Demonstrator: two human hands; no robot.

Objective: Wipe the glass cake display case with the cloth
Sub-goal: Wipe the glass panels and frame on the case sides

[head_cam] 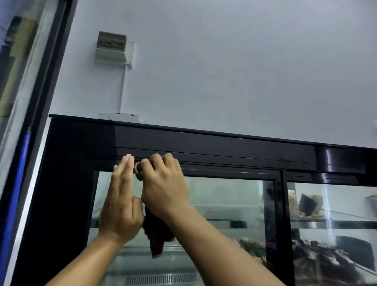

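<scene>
Brown cloth (156,238) bunched in right hand (163,189), left hand (120,206) flat.

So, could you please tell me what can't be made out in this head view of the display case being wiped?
- Most of the cloth: covered by the right hand; only its hanging end shows.
- Cakes on the right shelves: blurred behind reflective glass.
- The display case below its upper shelves: cut off by the bottom edge.
- Labels in the wall box: too small.

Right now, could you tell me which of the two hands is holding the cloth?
The right hand: it is fisted around the dark cloth, at the case's top frame. The left hand is flat and open.
</scene>
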